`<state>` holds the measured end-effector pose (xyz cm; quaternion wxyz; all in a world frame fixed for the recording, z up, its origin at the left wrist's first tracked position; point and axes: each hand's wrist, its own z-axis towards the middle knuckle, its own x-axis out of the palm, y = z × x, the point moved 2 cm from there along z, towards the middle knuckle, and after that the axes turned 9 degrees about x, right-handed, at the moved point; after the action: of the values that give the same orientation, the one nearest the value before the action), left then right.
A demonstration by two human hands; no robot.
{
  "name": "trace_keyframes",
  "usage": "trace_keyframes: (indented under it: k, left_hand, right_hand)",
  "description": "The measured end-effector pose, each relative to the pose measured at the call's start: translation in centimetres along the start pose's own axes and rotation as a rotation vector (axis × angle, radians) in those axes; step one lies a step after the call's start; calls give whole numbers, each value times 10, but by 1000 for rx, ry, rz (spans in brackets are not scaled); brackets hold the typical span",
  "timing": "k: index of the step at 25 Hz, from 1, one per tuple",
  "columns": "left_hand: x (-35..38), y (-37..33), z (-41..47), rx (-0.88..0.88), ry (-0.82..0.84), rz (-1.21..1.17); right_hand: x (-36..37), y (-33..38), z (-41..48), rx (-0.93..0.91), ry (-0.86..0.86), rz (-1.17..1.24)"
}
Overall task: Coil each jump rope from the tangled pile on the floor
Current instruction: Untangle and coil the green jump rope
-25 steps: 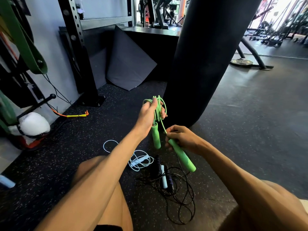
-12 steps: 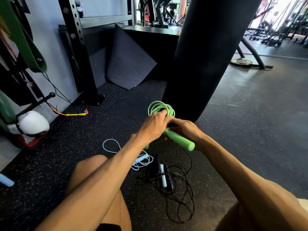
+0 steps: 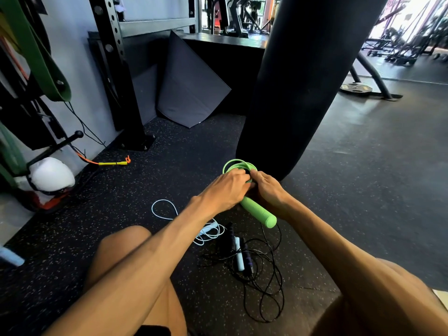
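Note:
A green jump rope (image 3: 236,164) is wound into a small coil held above the floor. My left hand (image 3: 228,187) grips the coil from the left, and my right hand (image 3: 268,190) grips it from the right, fingers meeting at the loops. One green handle (image 3: 258,212) sticks out toward me below the hands; the other handle is hidden. On the floor beneath lie a light blue rope (image 3: 164,210) in loose loops and a black rope (image 3: 269,287) tangled around dark and pale handles (image 3: 240,253).
A big black punching bag (image 3: 298,81) hangs just beyond my hands. A black rack upright (image 3: 121,76) and a leaning dark mat (image 3: 189,86) stand at the back left. A yellow-handled rope (image 3: 112,163) and a white pad (image 3: 52,174) lie by the left wall. My knees frame the pile.
The green rope went from hanging loops with dangling handles to a tight coil. My hands have come together on it and moved lower, with the handle now tucked between them.

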<state>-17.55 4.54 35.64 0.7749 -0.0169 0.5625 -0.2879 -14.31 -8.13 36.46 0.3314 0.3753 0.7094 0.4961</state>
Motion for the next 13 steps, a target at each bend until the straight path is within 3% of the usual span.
trace_keyframes:
  k: [4,8,10,13]
  left_hand:
    - [-19,14,-15,83,-317,-11]
    - [-42,23,-34,36,-693,22]
    - [-51,36,-43,-82,-830,42]
    - [-41,89,-50,-451,-761,-230]
  right_hand:
    - [12,13,14,-92,-53,-153]
    - [39,25,26,-116,0,-215]
    - [55,28,31,-96,38,-152]
    - [79,28,48,-69,116,-167]
